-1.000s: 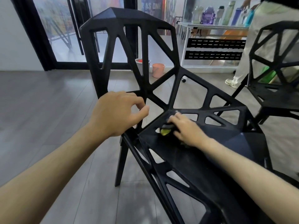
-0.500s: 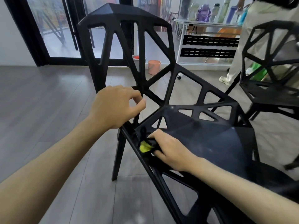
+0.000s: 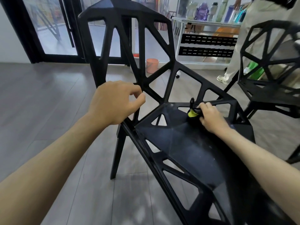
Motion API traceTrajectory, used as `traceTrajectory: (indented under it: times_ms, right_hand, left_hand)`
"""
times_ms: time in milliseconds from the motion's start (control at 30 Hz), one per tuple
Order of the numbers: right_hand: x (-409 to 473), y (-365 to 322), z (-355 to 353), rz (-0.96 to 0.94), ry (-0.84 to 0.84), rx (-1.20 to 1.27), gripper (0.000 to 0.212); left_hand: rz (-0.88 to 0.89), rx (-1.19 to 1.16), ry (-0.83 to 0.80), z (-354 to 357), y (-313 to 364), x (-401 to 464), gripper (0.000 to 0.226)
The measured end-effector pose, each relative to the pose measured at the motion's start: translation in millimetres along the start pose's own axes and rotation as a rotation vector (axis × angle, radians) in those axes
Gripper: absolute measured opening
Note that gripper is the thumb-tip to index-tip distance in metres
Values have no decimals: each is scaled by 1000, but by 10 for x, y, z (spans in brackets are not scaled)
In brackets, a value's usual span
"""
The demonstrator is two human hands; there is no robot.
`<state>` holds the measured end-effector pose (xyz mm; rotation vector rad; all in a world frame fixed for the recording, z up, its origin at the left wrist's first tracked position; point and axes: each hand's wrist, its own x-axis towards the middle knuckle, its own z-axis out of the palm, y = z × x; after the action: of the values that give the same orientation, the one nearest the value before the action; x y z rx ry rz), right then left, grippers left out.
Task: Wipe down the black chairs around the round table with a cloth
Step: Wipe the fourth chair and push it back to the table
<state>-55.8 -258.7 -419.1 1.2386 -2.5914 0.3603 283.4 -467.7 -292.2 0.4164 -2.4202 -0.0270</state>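
Observation:
A black chair (image 3: 181, 143) with a faceted seat and open triangular cut-outs fills the middle of the head view. My right hand (image 3: 209, 116) grips a bunched dark cloth (image 3: 192, 113) with a yellow-green patch and presses it on the back part of the seat. My left hand (image 3: 114, 101) curls round the chair's frame where the backrest meets the seat's left edge. The round table is out of view.
A second black chair (image 3: 272, 65) stands at the right. A person in light trousers (image 3: 240, 41) stands behind it by a white shelf (image 3: 206, 44) of bottles. A pink bucket (image 3: 152, 65) sits on the grey wood floor near black-framed glass doors (image 3: 52, 30).
My right hand slid the cloth from the seat's back to its left front edge, then back to the rear right of the seat. The left hand kept its hold on the frame.

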Motion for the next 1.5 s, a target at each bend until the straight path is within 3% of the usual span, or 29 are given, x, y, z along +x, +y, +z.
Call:
traceTrajectory:
  times_ms: [300, 433, 567, 700, 800, 1067, 1233, 1367, 1500]
  right_hand:
    - [-1354, -1166, -486, -353, -239, 364, 31]
    - [-1548, -1114, -653, -376, -332, 463, 31]
    - [-1078, -503, -485, -272, -209, 308, 48]
    - [-511, 305, -432, 66, -14, 93, 43]
    - [-483, 343, -401, 173, 72, 43, 38]
    - [-1337, -565, -574, -11, -121, 31, 38]
    - [-2153, -1186, -805, -119, -113, 175, 32]
    - [-2311, -1124, -862, -96, -60, 194, 33]
    - [-1970, -772, -795, -58, -11, 63, 40]
  left_hand:
    - [-5, -3, 2, 32, -9, 11, 43]
    - [-19, -4, 5, 37, -15, -2, 36]
    - [8, 8, 1, 44, -29, -4, 37]
    - [-4, 0, 8, 39, -24, -12, 34]
    - [-9, -13, 12, 26, -3, 0, 31]
    - [-54, -10, -21, -30, 53, 1, 30]
    - [-93, -13, -52, -70, 123, -12, 26]
    - [7, -5, -36, -95, 495, -168, 14]
    - [75, -169, -75, 49, 1176, -659, 9]
